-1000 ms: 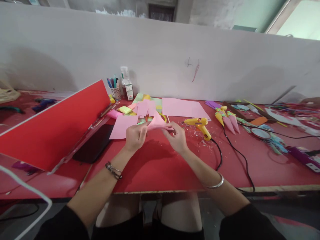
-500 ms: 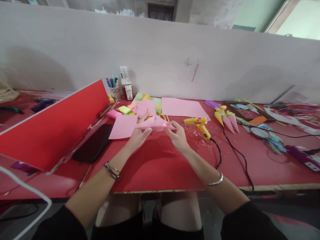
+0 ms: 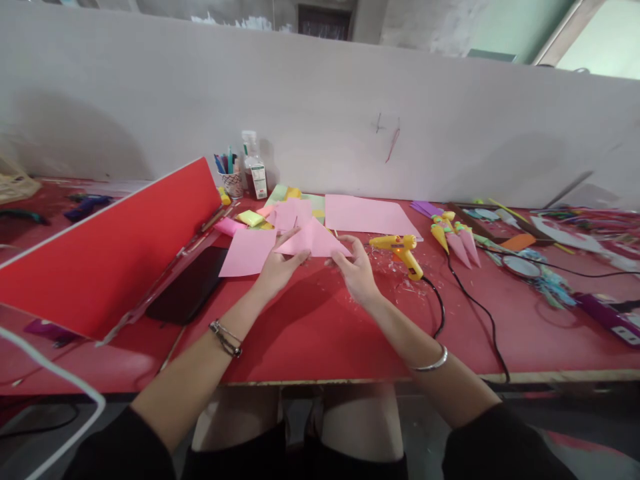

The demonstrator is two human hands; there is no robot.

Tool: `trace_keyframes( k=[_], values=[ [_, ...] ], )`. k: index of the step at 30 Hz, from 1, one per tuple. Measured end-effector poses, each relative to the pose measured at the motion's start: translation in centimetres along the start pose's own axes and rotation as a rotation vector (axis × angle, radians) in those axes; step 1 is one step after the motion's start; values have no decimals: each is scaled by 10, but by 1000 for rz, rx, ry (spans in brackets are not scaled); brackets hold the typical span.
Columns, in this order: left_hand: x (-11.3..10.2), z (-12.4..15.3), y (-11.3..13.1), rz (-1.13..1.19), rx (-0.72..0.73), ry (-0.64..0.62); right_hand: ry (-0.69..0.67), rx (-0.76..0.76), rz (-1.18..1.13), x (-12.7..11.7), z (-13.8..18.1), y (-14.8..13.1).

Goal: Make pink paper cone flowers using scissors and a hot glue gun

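A folded sheet of pink paper (image 3: pixel 314 241), triangular with its point upward, is held above the red table (image 3: pixel 305 333). My left hand (image 3: pixel 284 265) pinches its left corner, thumb on the near side. At the right corner, my right hand (image 3: pixel 354 265) grips it between thumb and fingers; some of those fingers are behind the paper. A square pink sheet (image 3: pixel 247 252) lies just left of my left hand. Right of my right hand rests a yellow hot glue gun (image 3: pixel 400 250) with a black cord.
A red board (image 3: pixel 120 247) leans at the left over a dark flat object (image 3: pixel 187 287). Toward the wall are a pen cup (image 3: pixel 231 183), a bottle (image 3: pixel 256 172) and a large pink sheet (image 3: pixel 370 215). Pink and yellow cones (image 3: pixel 457 243) lie right of the glue gun.
The folded pink paper has tilted up, so its triangular face now shows instead of a thin, low shape. Both hands keep hold of its corners and have moved slightly apart.
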State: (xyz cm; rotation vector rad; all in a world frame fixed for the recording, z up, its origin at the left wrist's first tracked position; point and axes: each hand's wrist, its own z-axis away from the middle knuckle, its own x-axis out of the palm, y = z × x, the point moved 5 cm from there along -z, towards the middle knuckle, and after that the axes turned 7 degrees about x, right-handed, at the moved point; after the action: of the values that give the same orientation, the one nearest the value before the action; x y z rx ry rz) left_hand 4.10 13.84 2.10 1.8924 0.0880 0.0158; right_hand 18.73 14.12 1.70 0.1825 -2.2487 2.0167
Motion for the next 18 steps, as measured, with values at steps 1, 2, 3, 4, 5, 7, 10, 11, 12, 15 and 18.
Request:
trace_keyframes(
  k=[1,2,3,4,5,7,10,11,12,15,18],
  values=[
    [-1,0,-1,12,-9,21,-12,35,-40,1,-1,3],
    [-1,-1,-2,19,-15,35,-41,73,-65,2,-1,6],
    [-1,-1,-3,22,-19,40,-81,111,-78,5,-1,8],
    [-1,-2,-4,23,-21,39,-122,144,-84,7,-1,11],
    [-1,-2,-4,24,-23,34,-153,171,-92,9,-1,12],
    [-1,-2,-4,38,-28,34,-165,197,-133,10,0,14],
    [-2,-2,-6,80,-50,56,-128,201,-220,8,0,14],
    [-2,-2,-6,95,-60,63,-123,205,-233,8,0,14],
    [-1,-2,-7,105,-68,66,-123,211,-237,8,1,14],
    [1,-2,-7,81,-61,40,-128,218,-213,10,1,15],
    [2,-2,-6,22,-28,-5,-123,193,-164,10,1,14]
  ],
)
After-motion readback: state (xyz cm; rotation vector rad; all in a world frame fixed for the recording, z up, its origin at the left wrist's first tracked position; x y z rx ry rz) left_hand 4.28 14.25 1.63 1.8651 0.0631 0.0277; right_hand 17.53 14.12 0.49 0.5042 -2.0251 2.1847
